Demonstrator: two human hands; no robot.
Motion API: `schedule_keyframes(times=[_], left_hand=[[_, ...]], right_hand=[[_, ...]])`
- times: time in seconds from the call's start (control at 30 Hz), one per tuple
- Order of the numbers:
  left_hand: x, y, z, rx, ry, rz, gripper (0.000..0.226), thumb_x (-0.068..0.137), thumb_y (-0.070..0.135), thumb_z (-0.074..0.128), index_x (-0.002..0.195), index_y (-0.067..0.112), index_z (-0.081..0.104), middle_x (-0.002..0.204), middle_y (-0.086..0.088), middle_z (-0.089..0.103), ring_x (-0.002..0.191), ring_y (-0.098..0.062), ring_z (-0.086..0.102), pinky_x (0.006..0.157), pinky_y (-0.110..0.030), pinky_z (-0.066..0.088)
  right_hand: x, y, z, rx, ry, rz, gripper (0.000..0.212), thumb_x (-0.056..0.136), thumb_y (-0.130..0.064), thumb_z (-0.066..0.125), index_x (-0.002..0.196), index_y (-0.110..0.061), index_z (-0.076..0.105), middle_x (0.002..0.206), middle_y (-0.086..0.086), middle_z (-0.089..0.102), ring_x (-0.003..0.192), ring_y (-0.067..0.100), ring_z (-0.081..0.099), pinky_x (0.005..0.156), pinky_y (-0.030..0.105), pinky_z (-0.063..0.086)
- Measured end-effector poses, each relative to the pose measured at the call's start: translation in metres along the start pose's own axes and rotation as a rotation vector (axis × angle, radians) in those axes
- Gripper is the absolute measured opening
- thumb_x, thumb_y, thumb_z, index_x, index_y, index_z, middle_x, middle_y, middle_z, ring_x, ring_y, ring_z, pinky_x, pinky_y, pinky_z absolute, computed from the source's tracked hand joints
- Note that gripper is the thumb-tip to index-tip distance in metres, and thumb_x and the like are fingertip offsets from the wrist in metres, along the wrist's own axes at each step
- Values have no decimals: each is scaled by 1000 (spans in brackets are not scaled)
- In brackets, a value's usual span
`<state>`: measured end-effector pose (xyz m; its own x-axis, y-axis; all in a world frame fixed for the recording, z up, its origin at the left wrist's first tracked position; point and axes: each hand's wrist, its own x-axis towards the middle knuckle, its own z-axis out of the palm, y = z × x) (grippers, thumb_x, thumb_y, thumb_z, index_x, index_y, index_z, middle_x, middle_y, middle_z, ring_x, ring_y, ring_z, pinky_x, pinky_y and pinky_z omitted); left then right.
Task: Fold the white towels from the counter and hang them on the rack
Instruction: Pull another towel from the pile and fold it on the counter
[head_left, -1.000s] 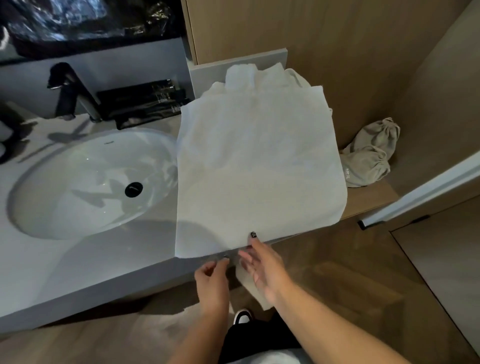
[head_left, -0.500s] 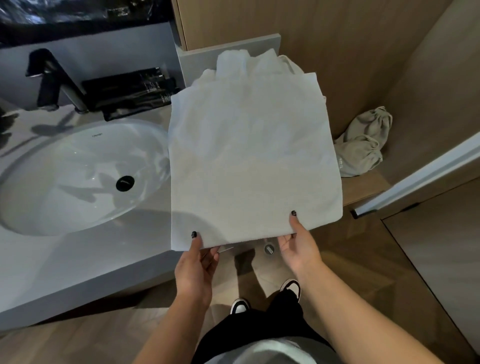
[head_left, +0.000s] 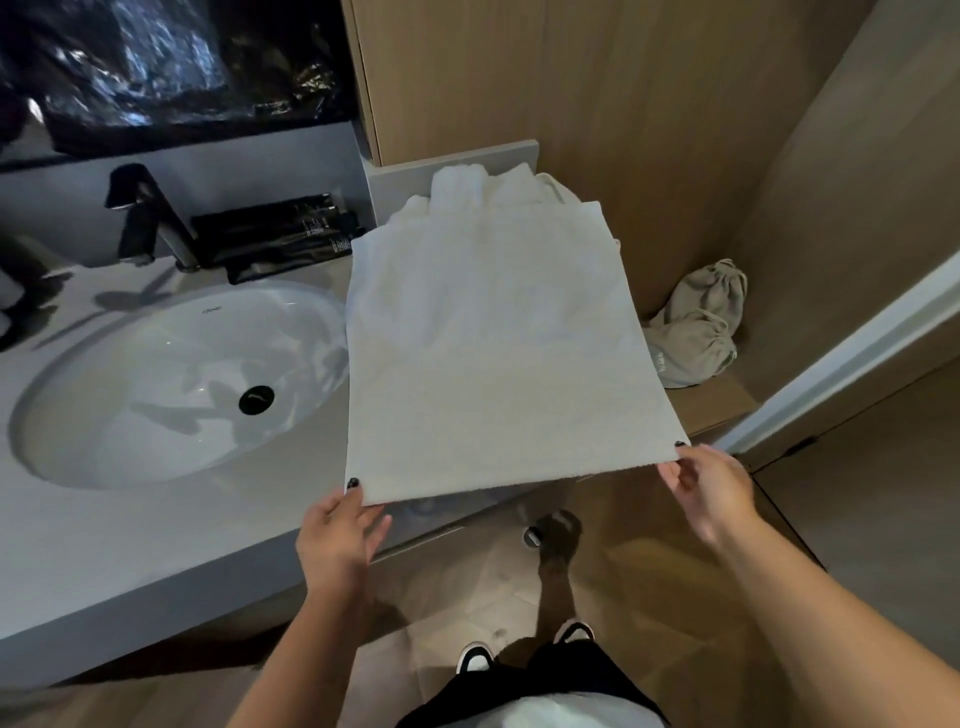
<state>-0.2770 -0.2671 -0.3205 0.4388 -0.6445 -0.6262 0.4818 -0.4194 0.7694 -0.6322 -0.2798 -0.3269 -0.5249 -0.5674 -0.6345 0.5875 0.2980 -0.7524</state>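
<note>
A white towel (head_left: 498, 353) lies spread flat on the grey counter (head_left: 130, 545) to the right of the sink, its near edge hanging past the counter's front. My left hand (head_left: 337, 530) pinches its near left corner, thumb on top. My right hand (head_left: 706, 483) pinches the near right corner the same way. More white towels (head_left: 483, 187) sit bunched behind it against the back wall. No rack is in view.
A white oval sink (head_left: 171, 379) with a black faucet (head_left: 145, 218) fills the counter's left. A black tray of toiletries (head_left: 280, 234) stands behind it. Beige cloth bags (head_left: 696, 327) lie on a wooden shelf at right. A white door edge (head_left: 857, 353) crosses the right side.
My hands have slid apart along the towel's near edge, from its middle out to the two corners, and now pinch them. The towel's near edge is pulled straight.
</note>
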Motion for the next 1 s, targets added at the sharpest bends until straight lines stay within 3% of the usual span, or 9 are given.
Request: schedule_keyframes(times=[0.17, 0.23, 0.4, 0.5, 0.6, 0.7, 0.8, 0.9, 1.0], left_hand=[[-21, 13, -12, 253, -103, 319, 22, 98, 5, 53, 112, 20, 62, 97, -8, 67, 82, -21, 64, 81, -37, 53], [-26, 18, -20, 354, -143, 404, 24, 99, 6, 51, 108, 20, 68, 103, 0, 67, 84, -12, 65, 81, -28, 54], [-41, 24, -30, 412, -181, 497, 28, 93, 0, 60, 110, 20, 70, 97, 9, 70, 82, 0, 66, 76, -6, 51], [-55, 22, -33, 519, -241, 505, 42, 83, -2, 72, 118, 21, 67, 99, 3, 72, 85, -6, 68, 84, -15, 54], [-69, 17, -36, 758, -146, 647, 37, 83, 11, 76, 116, 26, 69, 93, 7, 72, 80, 2, 66, 82, -19, 52], [-85, 12, -42, 807, -30, 767, 25, 86, 18, 73, 111, 21, 74, 90, 7, 71, 77, 2, 61, 74, -19, 48], [-100, 9, -47, 780, 75, 772, 17, 87, 21, 73, 104, 21, 76, 88, 9, 71, 81, 0, 61, 71, -15, 42], [-112, 7, -54, 765, 134, 747, 13, 88, 21, 71, 101, 22, 76, 85, 7, 71, 83, -8, 62, 72, -22, 43], [-120, 3, -56, 763, 156, 736, 14, 89, 21, 70, 103, 20, 75, 83, 8, 70, 77, -1, 58, 69, -18, 41]], right_hand=[[-3, -17, -1, -308, -142, -175, 27, 98, -1, 44, 105, -23, 58, 86, 17, 57, 59, 20, 55, 54, 31, 50], [-3, -24, -5, -414, -233, -213, 27, 100, -3, 44, 101, -17, 68, 92, 19, 62, 65, 21, 64, 57, 29, 57], [-6, -43, -23, -660, -389, -303, 27, 94, 1, 58, 105, -17, 73, 114, 6, 65, 99, 22, 65, 91, 41, 56], [-18, -57, -34, -883, -425, -460, 36, 87, 6, 65, 110, -22, 68, 105, -3, 63, 95, 10, 61, 74, 19, 50], [-21, -67, -42, -940, -393, -624, 29, 84, 1, 71, 104, -20, 68, 91, -8, 62, 83, 8, 59, 69, 16, 44], [-23, -71, -50, -893, -358, -723, 22, 85, -1, 71, 94, -20, 70, 85, -10, 65, 80, 11, 59, 69, 12, 46], [-35, -75, -58, -880, -410, -771, 19, 86, -1, 70, 91, -19, 70, 85, -9, 66, 80, 9, 59, 67, 9, 46], [-43, -75, -63, -927, -452, -807, 18, 85, -5, 72, 91, -22, 70, 90, -8, 64, 84, 11, 58, 72, 16, 43], [-44, -71, -67, -929, -431, -850, 19, 84, -5, 73, 89, -23, 70, 89, -7, 59, 84, 8, 54, 72, 14, 40]])
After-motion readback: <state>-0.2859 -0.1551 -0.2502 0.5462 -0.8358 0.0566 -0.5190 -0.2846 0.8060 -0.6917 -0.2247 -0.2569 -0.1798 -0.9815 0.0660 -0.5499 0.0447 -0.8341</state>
